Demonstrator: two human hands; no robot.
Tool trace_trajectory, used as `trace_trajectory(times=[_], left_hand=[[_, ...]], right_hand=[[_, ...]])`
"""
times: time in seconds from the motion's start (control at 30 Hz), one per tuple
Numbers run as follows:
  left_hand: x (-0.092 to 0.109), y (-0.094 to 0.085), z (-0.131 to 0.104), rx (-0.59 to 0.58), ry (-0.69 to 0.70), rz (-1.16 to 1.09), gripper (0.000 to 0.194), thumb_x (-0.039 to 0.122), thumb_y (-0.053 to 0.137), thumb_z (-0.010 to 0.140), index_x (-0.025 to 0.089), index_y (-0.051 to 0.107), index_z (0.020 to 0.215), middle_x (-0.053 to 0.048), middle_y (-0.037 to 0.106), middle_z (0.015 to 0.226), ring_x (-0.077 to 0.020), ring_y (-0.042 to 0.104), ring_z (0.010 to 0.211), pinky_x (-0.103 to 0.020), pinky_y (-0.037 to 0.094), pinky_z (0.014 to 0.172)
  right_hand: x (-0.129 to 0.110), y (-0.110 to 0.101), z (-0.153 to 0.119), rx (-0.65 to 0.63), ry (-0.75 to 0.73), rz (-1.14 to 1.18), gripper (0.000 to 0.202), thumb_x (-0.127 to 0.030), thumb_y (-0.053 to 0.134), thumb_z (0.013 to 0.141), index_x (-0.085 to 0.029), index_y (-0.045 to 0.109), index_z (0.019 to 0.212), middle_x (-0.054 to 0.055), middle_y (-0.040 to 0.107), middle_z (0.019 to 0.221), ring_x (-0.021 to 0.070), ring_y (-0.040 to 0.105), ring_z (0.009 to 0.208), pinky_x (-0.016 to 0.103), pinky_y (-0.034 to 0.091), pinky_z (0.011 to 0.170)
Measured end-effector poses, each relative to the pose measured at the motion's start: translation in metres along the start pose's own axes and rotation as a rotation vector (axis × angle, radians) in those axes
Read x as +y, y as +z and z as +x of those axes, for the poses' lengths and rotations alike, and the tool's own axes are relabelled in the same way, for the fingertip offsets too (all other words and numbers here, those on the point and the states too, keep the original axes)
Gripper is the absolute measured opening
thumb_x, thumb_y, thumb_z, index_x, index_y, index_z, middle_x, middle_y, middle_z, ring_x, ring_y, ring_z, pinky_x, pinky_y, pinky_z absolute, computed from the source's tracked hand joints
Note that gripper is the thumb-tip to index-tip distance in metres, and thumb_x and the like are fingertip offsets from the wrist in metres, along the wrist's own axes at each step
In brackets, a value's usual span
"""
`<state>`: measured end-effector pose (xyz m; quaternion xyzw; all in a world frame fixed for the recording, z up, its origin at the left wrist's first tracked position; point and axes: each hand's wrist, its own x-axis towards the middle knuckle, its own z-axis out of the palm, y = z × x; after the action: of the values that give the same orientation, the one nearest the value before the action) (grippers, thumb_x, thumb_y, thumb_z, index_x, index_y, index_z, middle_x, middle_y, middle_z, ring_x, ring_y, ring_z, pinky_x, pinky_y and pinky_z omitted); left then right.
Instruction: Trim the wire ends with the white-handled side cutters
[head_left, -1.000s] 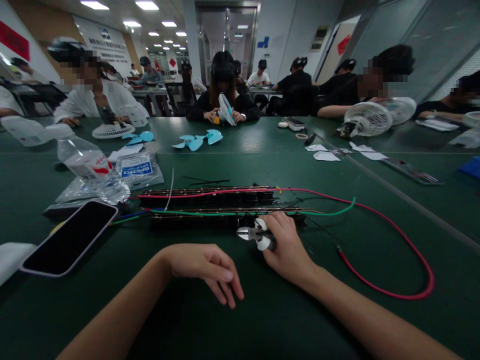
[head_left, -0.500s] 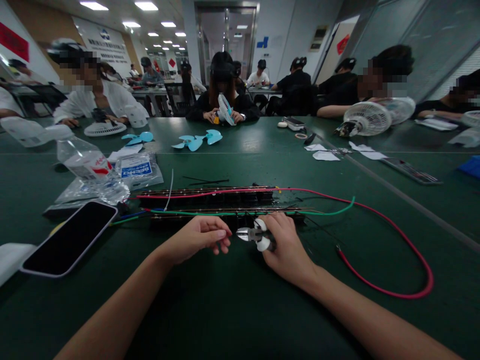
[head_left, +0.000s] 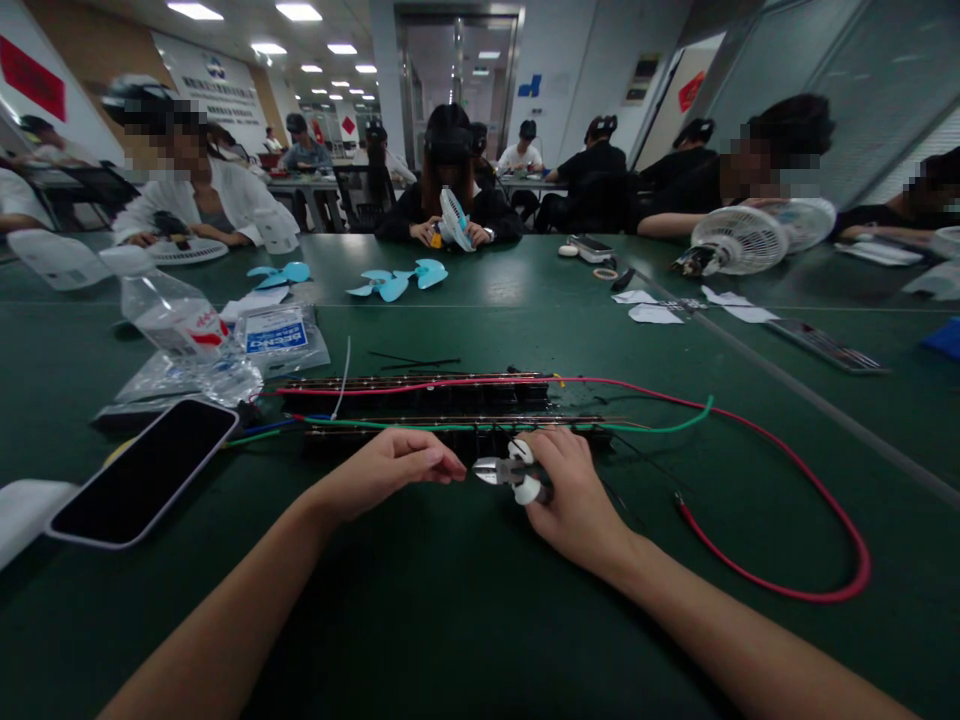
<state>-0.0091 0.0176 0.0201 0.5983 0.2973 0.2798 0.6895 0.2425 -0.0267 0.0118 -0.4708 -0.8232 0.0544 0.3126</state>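
My right hand (head_left: 574, 490) is wrapped round a pair of diagonal cutters (head_left: 496, 471), white at the handles, with the jaws pointing left. Close to the jaw tips, my left hand (head_left: 394, 465) has its fingers loosely stretched out, and nothing shows in it. Just beyond both hands lie two long black strips, the front strip (head_left: 544, 436) and the back strip (head_left: 480, 394), with metallic lines along their tops. A green wire (head_left: 679, 426) runs along the front strip and a thick red wire (head_left: 859, 520) along the back one, looping round to the right.
At left are a phone (head_left: 146, 475), a plastic bottle (head_left: 176, 320) and a clear bag (head_left: 281, 335). A pale cable tie (head_left: 345, 375) sticks up by the strips. Blue fan blades (head_left: 394, 282) lie farther back. Co-workers sit around the table, one holding a small fan (head_left: 454, 222).
My left hand's fingers have straightened and drawn together, reaching slightly toward the cutter tips. My right hand and the cutters have stayed nearly still. The view has shifted slightly.
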Motion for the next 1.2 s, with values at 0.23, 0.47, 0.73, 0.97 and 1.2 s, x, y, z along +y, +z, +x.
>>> trace_trajectory(times=[0.23,0.47,0.73,0.97,1.2], left_hand=[[-0.001,-0.011,-0.013,-0.243,-0.068,-0.38,0.039,0.046,0.057,0.088,0.011,0.067,0.074,-0.006,0.067,0.058,-0.0117,0.061,0.045,-0.016,0.038,0.036],[-0.011,-0.008,-0.005,-0.264,-0.302,-0.152,0.026,0.034,0.058,0.091,0.012,0.071,0.098,-0.012,0.073,0.103,-0.0192,0.069,0.096,-0.032,0.053,0.088],[0.003,-0.004,-0.011,-0.242,0.111,-0.235,0.03,0.041,0.058,0.088,0.014,0.072,0.087,-0.011,0.073,0.084,-0.0239,0.07,0.085,-0.038,0.053,0.08],[-0.003,0.001,-0.006,0.34,0.57,1.117,0.032,0.029,0.051,0.092,0.014,0.066,0.068,-0.005,0.064,0.063,-0.0163,0.058,0.06,-0.03,0.045,0.06],[-0.015,0.015,0.008,0.173,0.687,1.686,0.027,0.031,0.058,0.089,0.014,0.065,0.109,-0.012,0.061,0.126,-0.0282,0.05,0.123,-0.046,0.038,0.105]], right_hand=[[0.001,0.001,0.001,-0.007,-0.015,0.008,0.046,-0.003,0.052,0.063,-0.019,0.05,0.106,0.009,0.056,0.1,0.026,0.049,0.095,0.04,0.037,0.082],[0.0,0.002,0.0,0.011,-0.019,0.007,0.046,-0.004,0.052,0.063,-0.019,0.051,0.106,0.009,0.057,0.1,0.0266,0.05,0.096,0.041,0.037,0.082],[0.0,0.0,0.001,0.017,-0.029,0.021,0.046,-0.004,0.052,0.063,-0.019,0.051,0.107,0.009,0.058,0.1,0.0264,0.05,0.095,0.041,0.038,0.082],[-0.001,0.0,0.002,0.014,-0.02,0.021,0.044,-0.005,0.052,0.064,-0.019,0.052,0.105,0.009,0.058,0.098,0.0264,0.051,0.094,0.041,0.038,0.08],[-0.001,0.002,0.001,0.012,-0.027,0.001,0.044,-0.005,0.053,0.064,-0.017,0.051,0.106,0.01,0.057,0.1,0.0263,0.05,0.095,0.041,0.038,0.082]])
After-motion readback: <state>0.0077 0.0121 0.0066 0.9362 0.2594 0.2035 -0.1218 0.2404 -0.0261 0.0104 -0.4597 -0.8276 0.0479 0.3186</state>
